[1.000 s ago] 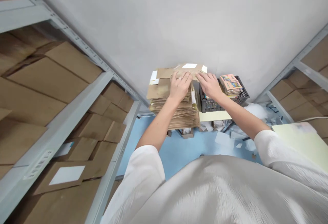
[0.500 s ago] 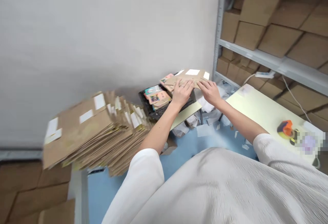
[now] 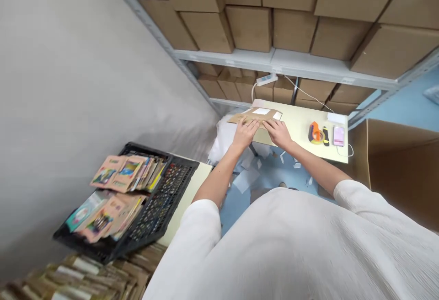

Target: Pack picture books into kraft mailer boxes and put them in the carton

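A flat cardboard mailer (image 3: 248, 114) with white labels is held out in front of me, over the left end of the pale table (image 3: 291, 112). My left hand (image 3: 245, 133) grips its near edge, thumb side inward. Close beside it, my right hand (image 3: 277, 131) has its fingers closed on the same edge further right. The fingers' undersides are hidden. On the table, right of the mailer, lie an orange tape dispenser (image 3: 314, 131), a black-and-yellow cutter (image 3: 325, 136) and a phone (image 3: 338, 136) with a lit screen.
To the left, a black plastic crate (image 3: 178, 190) holds books (image 3: 126, 169). Stacked cardboard mailers (image 3: 113, 277) lie below it. Shelves (image 3: 291, 64) packed with boxes (image 3: 295, 34) stand behind the table. Paper scraps (image 3: 245, 179) litter the blue floor. An open carton (image 3: 401, 167) is at right.
My view has turned right, from the wall and mailer stack toward the table and shelves. Both hands have carried the mailer along, from near the crate to the table.
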